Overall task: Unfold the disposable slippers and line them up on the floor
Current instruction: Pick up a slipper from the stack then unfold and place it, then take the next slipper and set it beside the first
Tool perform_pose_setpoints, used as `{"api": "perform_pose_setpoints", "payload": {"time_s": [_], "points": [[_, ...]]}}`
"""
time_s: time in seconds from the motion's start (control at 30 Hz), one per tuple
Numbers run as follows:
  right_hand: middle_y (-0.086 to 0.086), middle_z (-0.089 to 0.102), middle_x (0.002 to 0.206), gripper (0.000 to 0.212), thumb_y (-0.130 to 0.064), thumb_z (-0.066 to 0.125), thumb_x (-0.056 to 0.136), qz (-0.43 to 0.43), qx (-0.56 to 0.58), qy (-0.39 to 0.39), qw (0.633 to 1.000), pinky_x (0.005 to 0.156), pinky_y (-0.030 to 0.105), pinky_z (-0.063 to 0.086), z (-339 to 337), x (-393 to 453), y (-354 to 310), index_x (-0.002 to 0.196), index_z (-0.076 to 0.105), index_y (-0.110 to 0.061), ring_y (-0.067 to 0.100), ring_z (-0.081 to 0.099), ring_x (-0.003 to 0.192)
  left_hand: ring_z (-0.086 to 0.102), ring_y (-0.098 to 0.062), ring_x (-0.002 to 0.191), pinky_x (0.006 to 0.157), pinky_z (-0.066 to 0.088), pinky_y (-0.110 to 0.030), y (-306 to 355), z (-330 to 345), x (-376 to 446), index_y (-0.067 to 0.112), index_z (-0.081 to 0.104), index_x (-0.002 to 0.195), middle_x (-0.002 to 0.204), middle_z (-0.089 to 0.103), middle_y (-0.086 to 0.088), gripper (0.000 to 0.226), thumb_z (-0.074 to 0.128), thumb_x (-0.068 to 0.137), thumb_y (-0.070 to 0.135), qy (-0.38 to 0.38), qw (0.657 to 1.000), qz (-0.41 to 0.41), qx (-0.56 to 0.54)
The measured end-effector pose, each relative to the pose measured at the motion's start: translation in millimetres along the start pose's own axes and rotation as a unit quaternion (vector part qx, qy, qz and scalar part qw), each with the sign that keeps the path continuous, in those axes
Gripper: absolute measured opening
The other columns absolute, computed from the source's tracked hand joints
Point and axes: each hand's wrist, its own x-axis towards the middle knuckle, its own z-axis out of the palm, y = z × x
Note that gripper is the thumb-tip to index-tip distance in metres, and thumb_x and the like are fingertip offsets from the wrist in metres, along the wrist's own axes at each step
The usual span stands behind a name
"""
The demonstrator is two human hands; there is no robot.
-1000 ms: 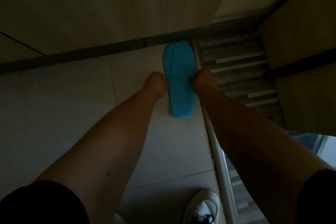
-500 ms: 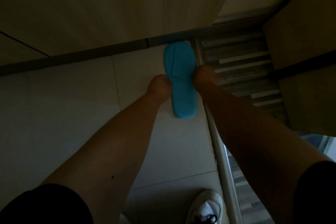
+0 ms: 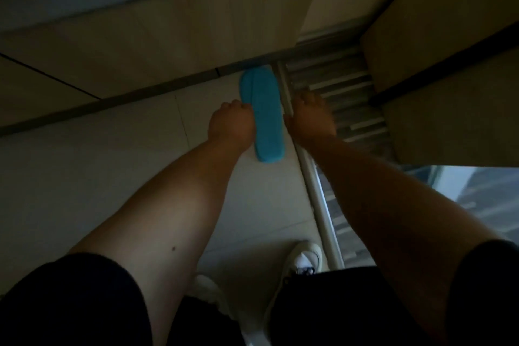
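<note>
One blue disposable slipper (image 3: 264,115) lies flat on the pale tiled floor (image 3: 112,154), lengthwise away from me, its far end near the grey baseboard. My left hand (image 3: 231,123) presses against its left edge with the fingers curled onto it. My right hand (image 3: 310,116) rests just beside its right edge, over the metal threshold strip, with the fingers loosely stretched forward and nothing in them. I see no second slipper.
A metal threshold strip (image 3: 320,205) runs along the slipper's right side, with striped flooring (image 3: 337,84) beyond it. Beige cabinet panels stand ahead (image 3: 168,31) and at the right (image 3: 449,64). My white shoes (image 3: 303,258) are on the tiles below.
My right hand has uncurled from the slipper's right edge and now lies beside it. The left hand stays at the left edge. The slipper has stayed in place.
</note>
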Motion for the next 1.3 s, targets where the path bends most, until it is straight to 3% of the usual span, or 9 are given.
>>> {"api": "perform_pose_setpoints", "payload": {"time_s": [0.13, 0.27, 0.37, 0.6, 0.93, 1.3], "points": [[0.013, 0.028, 0.157, 0.062, -0.041, 0.050, 0.095, -0.033, -0.037, -0.006, 0.999, 0.119, 0.051, 0.017, -75.1, -80.1, -7.8, 0.149, 0.031, -0.017, 0.033, 0.021, 0.146, 0.046, -0.034, 0.117, 0.100, 0.035, -0.041, 21.1, -73.7, -69.9, 0.006, 0.052, 0.122, 0.126, 0.053, -0.017, 0.034, 0.041, 0.092, 0.019, 0.019, 0.996, 0.059, 0.071], [0.009, 0.022, 0.160, 0.068, -0.046, 0.048, 0.094, -0.043, -0.045, -0.017, 0.998, 0.121, 0.052, 0.010, -162.4, -162.9, -14.4, 0.153, 0.023, -0.022, 0.030, 0.011, 0.149, 0.029, -0.035, 0.137, 0.114, 0.023, -0.048, 45.4, -155.9, -151.6, 0.007, 0.036, 0.140, 0.145, 0.039, -0.015, 0.054, 0.042, 0.092, 0.031, 0.015, 0.984, 0.109, 0.139], [0.008, 0.022, 0.160, 0.068, -0.049, 0.047, 0.094, -0.017, -0.032, -0.006, 0.999, 0.121, 0.052, 0.009, -229.0, -223.5, -18.6, 0.152, 0.023, -0.022, 0.030, 0.010, 0.149, 0.010, -0.034, 0.149, 0.119, 0.011, -0.053, 62.6, -217.1, -213.4, 0.009, 0.018, 0.150, 0.159, 0.020, -0.014, 0.069, 0.038, 0.094, 0.043, 0.041, 0.975, 0.143, 0.167], [0.006, 0.019, 0.161, 0.064, -0.045, 0.042, 0.096, 0.083, 0.032, 0.045, 0.995, 0.121, 0.049, 0.006, -343.4, -320.3, -0.3, 0.152, 0.023, -0.020, 0.028, 0.007, 0.150, 0.009, -0.033, 0.150, 0.120, 0.008, -0.049, 120.3, -316.8, -299.4, 0.009, 0.011, 0.152, 0.161, 0.016, -0.015, 0.073, 0.034, 0.095, 0.047, 0.086, 0.959, 0.211, 0.170], [0.009, 0.020, 0.160, 0.065, -0.050, 0.040, 0.096, 0.181, 0.052, 0.104, 0.977, 0.122, 0.049, 0.005, -413.6, -343.5, 101.2, 0.151, 0.024, -0.019, 0.030, 0.009, 0.150, 0.015, -0.032, 0.149, 0.121, 0.011, -0.050, 250.9, -343.0, -310.0, 0.010, 0.018, 0.151, 0.159, 0.023, -0.014, 0.071, 0.037, 0.094, 0.047, 0.108, 0.944, 0.266, 0.163], [0.011, 0.025, 0.158, 0.062, -0.048, 0.039, 0.098, 0.199, 0.076, 0.069, 0.975, 0.121, 0.048, 0.011, -418.7, -283.8, 221.9, 0.149, 0.026, -0.015, 0.030, 0.015, 0.148, 0.028, -0.031, 0.144, 0.118, 0.024, -0.044, 383.3, -311.0, -237.9, 0.007, 0.025, 0.148, 0.154, 0.034, -0.015, 0.063, 0.039, 0.096, 0.039, 0.076, 0.939, 0.300, 0.150]]}}
